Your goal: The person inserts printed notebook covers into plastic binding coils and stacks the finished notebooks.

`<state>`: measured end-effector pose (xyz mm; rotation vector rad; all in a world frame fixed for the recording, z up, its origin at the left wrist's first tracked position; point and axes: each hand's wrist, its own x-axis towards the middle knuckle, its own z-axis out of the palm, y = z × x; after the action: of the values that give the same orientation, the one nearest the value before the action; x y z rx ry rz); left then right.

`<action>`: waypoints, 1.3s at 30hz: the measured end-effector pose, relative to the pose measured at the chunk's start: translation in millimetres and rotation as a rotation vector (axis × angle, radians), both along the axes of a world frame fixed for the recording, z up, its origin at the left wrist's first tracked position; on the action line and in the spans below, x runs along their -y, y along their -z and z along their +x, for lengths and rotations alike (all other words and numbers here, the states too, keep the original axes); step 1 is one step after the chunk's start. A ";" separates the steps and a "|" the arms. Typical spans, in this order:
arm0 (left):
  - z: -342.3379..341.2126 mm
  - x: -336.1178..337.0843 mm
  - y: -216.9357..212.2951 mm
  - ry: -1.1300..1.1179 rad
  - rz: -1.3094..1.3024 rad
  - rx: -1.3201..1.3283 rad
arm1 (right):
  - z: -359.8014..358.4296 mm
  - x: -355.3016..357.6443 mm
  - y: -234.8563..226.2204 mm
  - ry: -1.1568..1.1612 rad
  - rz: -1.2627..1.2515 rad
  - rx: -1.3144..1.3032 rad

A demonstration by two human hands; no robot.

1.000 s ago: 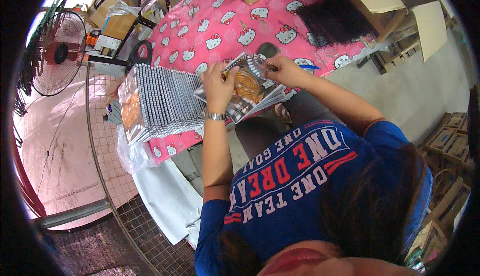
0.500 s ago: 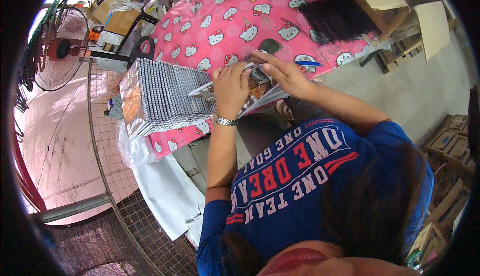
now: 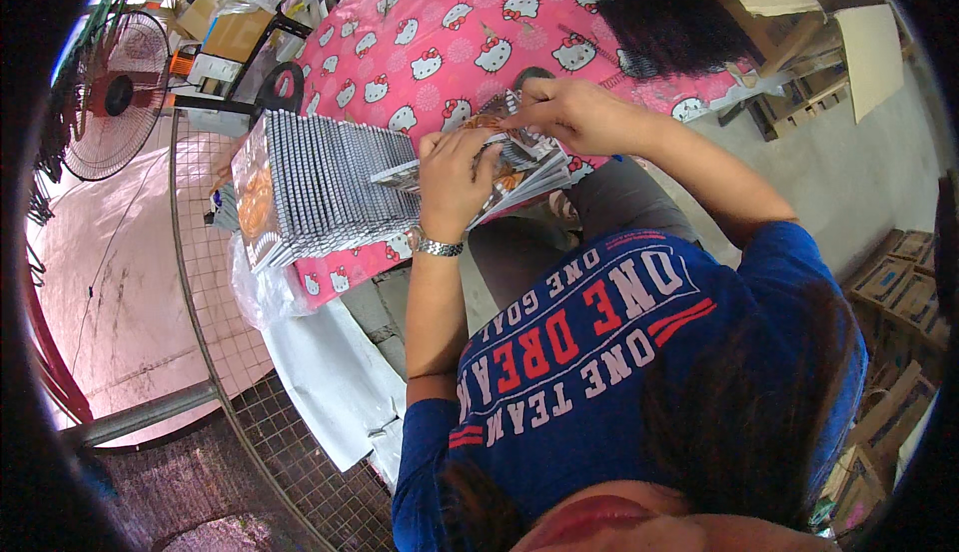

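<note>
My left hand (image 3: pixel 452 178), with a metal watch on the wrist, grips a bundle of silver foil packets (image 3: pixel 519 167) at the near edge of a table covered in a pink cartoon-cat cloth (image 3: pixel 430 47). My right hand (image 3: pixel 569 112) pinches the top of the same bundle from the right. To the left, touching the bundle, lies a long row of the same silver packets (image 3: pixel 320 187), stacked on edge, with an orange picture on the end packet.
A dark hairy clump (image 3: pixel 669 22) lies on the far right of the cloth. Cardboard boxes (image 3: pixel 235 22) stand at the back left by a floor fan (image 3: pixel 105 97). A white plastic sheet (image 3: pixel 320 372) hangs below the table. Wire mesh (image 3: pixel 290 452) runs along the left.
Both hands have drawn the packet bundle toward the row of stacked packets and squared it up; my left hand now wraps around the bundle's near end.
</note>
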<state>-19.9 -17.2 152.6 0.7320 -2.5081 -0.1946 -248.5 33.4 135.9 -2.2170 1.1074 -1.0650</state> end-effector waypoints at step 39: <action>9.5 -13.0 15.1 -0.201 0.010 -0.037 | -60.4 68.3 126.1 0.504 0.701 -0.565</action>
<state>-10.4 -4.2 137.5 0.9690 -2.3815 -0.1477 -309.0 -34.9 9.8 -1.7104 1.9786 -0.1009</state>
